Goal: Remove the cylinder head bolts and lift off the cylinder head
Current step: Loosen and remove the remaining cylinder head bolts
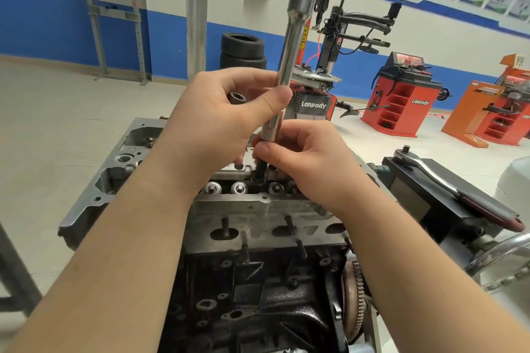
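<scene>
Left hand: left hand (218, 120) is wrapped round the middle of a long chrome extension bar (289, 49), which stands nearly upright, with a small socket (237, 98) tucked in behind the fingers

Right hand: right hand (301, 163) is pinching the bottom end of the bar, right where a dark bolt (259, 170) pokes up out of the head

Where the head is: cylinder head (258, 209) sits bolted on top of the engine block (258, 295), straight under both hands

How it'll handle: I'd guess the head is a heavy, stiff lump of cast metal, probably oily, so grab both ends and lift straight up. The bolt's light but looks greasy and easy to drop

Ratchet: ratchet (430, 175) lies off to the right on a black box, nobody touching it

Room: workshop with a pale tiled floor (57, 129), stacked tyres (243, 50) and red tyre machines by a blue and white wall
</scene>
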`<action>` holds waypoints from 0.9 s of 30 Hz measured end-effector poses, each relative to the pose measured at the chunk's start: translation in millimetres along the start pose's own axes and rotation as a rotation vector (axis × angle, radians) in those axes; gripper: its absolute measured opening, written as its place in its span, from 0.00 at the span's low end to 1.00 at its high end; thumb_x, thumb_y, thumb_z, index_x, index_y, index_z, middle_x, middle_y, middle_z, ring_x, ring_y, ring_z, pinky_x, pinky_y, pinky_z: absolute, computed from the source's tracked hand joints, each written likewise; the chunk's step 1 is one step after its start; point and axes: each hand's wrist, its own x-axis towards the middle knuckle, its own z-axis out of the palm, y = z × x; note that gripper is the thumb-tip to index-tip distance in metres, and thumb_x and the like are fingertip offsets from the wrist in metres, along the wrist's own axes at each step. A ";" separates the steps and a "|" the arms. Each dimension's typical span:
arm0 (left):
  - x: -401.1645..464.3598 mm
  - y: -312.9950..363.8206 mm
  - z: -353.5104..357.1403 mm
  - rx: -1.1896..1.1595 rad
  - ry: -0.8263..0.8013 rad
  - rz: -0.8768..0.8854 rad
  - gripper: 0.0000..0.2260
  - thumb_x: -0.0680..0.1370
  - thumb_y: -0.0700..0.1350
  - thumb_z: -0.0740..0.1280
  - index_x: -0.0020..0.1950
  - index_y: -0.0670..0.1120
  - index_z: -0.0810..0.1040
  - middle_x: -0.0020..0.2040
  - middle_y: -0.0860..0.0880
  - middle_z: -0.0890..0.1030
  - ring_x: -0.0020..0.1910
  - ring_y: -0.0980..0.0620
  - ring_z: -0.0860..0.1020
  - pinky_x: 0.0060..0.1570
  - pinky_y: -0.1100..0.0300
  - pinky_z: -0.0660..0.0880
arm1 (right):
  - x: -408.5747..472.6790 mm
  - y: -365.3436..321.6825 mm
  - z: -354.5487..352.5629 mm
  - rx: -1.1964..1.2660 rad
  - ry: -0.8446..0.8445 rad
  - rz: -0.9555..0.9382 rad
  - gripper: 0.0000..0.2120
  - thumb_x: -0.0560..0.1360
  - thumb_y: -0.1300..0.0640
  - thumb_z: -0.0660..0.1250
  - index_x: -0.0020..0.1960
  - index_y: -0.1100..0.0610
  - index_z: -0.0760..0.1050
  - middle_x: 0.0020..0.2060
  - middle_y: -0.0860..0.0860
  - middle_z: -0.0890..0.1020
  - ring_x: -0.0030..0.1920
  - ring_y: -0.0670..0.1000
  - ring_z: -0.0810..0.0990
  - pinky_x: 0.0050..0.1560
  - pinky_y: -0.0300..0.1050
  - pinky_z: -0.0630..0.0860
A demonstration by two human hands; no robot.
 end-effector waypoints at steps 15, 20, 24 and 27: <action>1.3 -1.8 -1.1 -0.023 -0.033 -0.025 0.08 0.79 0.49 0.75 0.57 0.52 0.86 0.50 0.49 0.87 0.24 0.58 0.74 0.20 0.61 0.70 | 0.9 0.7 1.2 -0.014 -0.031 -0.025 0.06 0.78 0.53 0.73 0.50 0.55 0.85 0.42 0.55 0.86 0.45 0.61 0.84 0.51 0.63 0.82; 0.4 -1.1 0.0 0.077 -0.012 0.033 0.07 0.76 0.46 0.78 0.53 0.53 0.86 0.46 0.55 0.87 0.32 0.56 0.79 0.29 0.63 0.74 | 3.5 -3.1 5.7 -0.030 0.002 -0.055 0.04 0.75 0.52 0.76 0.47 0.47 0.81 0.36 0.46 0.83 0.39 0.46 0.82 0.44 0.54 0.83; 0.8 -1.6 4.0 0.152 0.056 0.046 0.14 0.69 0.55 0.82 0.48 0.51 0.83 0.44 0.53 0.85 0.31 0.63 0.76 0.29 0.71 0.71 | 3.0 0.2 7.3 -0.084 0.049 -0.066 0.14 0.75 0.48 0.77 0.37 0.51 0.76 0.28 0.45 0.75 0.30 0.45 0.72 0.34 0.46 0.70; 1.8 0.4 -1.4 0.099 0.085 0.002 0.17 0.70 0.63 0.77 0.49 0.52 0.82 0.44 0.54 0.84 0.27 0.62 0.76 0.26 0.68 0.70 | 0.6 1.6 6.5 -0.083 0.056 -0.061 0.13 0.78 0.50 0.76 0.39 0.55 0.79 0.29 0.47 0.73 0.31 0.45 0.69 0.33 0.49 0.68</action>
